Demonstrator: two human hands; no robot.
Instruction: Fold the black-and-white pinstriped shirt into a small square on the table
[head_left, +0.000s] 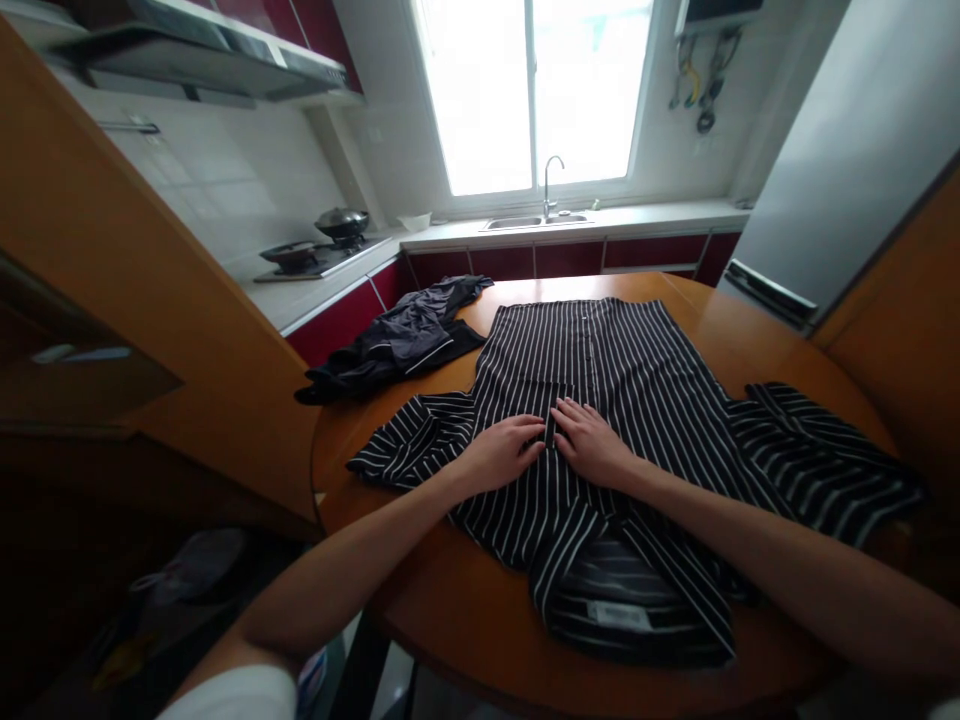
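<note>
A black shirt with white stripes (536,345) lies spread front up, its collar toward me and its hem at the far side. My left hand (504,450) rests on the chest, left of the button placket, with fingers stretched out and the thumb a little apart. Just across from it, my right hand (591,440) lies on the fabric with its fingers slightly spread. Between the fingertips of both hands is a narrow dark strip of the shirt. Inside the open collar, a white label (619,615) shows. The sleeves extend to both sides, the right one partly folded.
The shirt is on a round wooden table (427,625). A crumpled dark garment (412,335) lies at its far left edge. Beyond are a counter with a sink (517,223), a stove with two pans (289,255), and a fridge (840,170) at the right.
</note>
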